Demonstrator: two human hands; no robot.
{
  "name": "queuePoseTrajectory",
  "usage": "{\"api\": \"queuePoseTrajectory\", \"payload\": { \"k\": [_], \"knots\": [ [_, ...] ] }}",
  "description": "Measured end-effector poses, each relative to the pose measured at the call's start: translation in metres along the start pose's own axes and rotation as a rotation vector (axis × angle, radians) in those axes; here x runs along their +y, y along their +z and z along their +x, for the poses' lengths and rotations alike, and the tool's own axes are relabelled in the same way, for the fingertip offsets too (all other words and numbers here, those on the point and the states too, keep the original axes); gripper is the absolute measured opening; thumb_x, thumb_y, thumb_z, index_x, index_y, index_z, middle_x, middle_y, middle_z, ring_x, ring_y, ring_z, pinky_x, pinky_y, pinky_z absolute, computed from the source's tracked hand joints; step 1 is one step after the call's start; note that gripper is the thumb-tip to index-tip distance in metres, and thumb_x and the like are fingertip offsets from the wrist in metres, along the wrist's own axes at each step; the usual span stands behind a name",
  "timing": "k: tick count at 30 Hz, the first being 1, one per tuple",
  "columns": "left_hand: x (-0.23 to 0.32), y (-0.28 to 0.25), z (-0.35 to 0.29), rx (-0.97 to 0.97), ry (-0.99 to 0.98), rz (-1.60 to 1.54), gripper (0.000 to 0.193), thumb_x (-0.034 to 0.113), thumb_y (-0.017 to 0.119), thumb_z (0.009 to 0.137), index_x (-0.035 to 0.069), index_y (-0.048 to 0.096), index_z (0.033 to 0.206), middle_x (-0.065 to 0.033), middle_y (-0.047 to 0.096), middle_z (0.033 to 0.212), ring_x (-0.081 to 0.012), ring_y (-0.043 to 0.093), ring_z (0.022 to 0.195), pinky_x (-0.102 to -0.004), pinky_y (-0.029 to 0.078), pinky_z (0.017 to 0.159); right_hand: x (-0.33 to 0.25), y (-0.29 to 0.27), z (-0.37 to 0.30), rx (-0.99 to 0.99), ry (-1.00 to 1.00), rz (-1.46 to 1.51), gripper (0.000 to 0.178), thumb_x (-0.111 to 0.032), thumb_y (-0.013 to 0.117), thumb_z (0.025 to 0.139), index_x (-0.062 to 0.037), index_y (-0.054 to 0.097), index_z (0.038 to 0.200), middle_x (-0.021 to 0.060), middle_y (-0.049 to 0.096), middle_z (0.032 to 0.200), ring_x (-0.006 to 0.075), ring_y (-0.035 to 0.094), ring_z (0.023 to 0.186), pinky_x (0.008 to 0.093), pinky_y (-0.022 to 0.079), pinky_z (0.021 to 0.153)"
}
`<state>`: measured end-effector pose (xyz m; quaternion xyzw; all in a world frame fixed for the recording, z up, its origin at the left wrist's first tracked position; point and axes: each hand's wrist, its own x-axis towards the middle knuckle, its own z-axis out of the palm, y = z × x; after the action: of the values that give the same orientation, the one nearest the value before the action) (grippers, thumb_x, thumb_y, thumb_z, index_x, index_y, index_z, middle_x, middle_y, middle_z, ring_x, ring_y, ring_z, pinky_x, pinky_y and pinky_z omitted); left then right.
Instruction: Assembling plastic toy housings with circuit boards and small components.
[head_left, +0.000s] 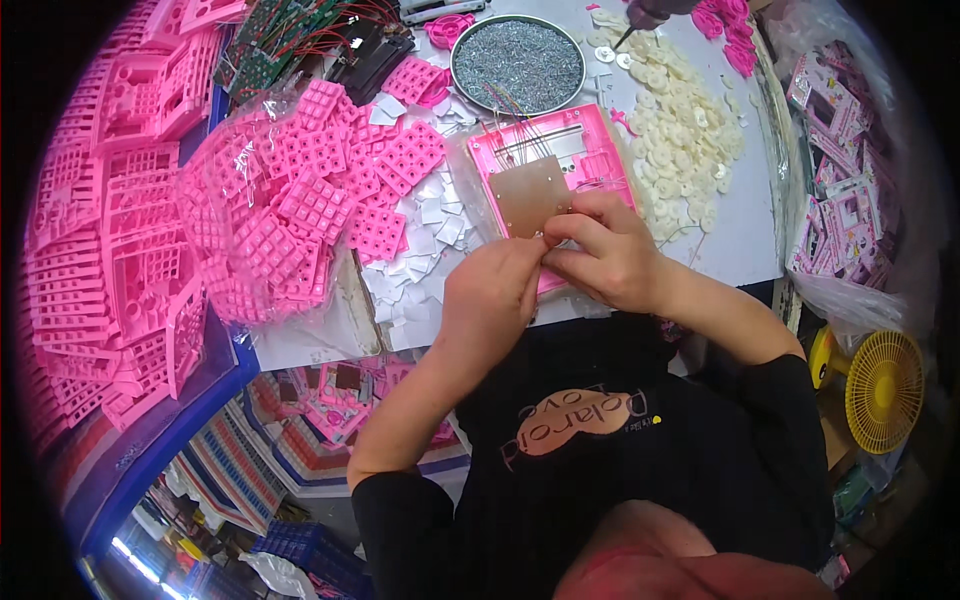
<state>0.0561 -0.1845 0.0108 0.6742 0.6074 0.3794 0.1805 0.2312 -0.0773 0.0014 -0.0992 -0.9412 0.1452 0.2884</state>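
A pink plastic housing [605, 140] lies in front of me, with thin wires running across its upper part. Over it is a flat brown circuit board [528, 192], slightly tilted. My left hand [492, 292] is closed at the board's near edge, thumb and fingertips pressed together. Right beside it, my right hand [612, 258] pinches with curled fingers at the board's near right corner. The fingertips of both hands almost meet, and whatever lies between them is hidden or too small to name.
A round tin of small screws [517, 65] stands behind the housing. Pink keypads [320, 190] and white paper squares [425, 225] lie left; cream plastic discs [690, 130] lie right, under an electric screwdriver [645, 14]. Pink casings [130, 240] are stacked far left. A yellow fan [884, 390] is at right.
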Motion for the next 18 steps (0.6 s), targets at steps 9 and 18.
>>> {"api": "queuePoseTrajectory", "payload": {
  "k": [9, 18],
  "knots": [
    [-0.016, -0.002, -0.014, 0.334, -0.19, -0.046, 0.039, -0.004, 0.069, 0.088, 0.002, 0.067, 0.127, -0.0094, 0.07, 0.083, -0.0172, 0.065, 0.07, -0.0299, 0.053, 0.065, -0.013, -0.022, 0.004, -0.22, 0.177, 0.071, 0.023, -0.021, 0.078, 0.077, -0.0138, 0.076, 0.098, 0.0029, 0.06, 0.105, 0.0275, 0.055, 0.099, 0.0403, 0.047, 0.084],
    [0.012, 0.01, -0.049, 0.036, -0.232, 0.095, 0.017, 0.007, 0.077, 0.08, 0.002, 0.062, 0.089, -0.009, 0.061, 0.09, -0.0252, 0.058, 0.077, -0.0378, 0.046, 0.076, -0.006, -0.023, -0.002, -0.163, 0.111, 0.139, 0.03, -0.022, 0.08, 0.078, -0.0125, 0.074, 0.106, 0.0044, 0.063, 0.106, 0.0296, 0.056, 0.098, 0.0417, 0.048, 0.084]
  ]
}}
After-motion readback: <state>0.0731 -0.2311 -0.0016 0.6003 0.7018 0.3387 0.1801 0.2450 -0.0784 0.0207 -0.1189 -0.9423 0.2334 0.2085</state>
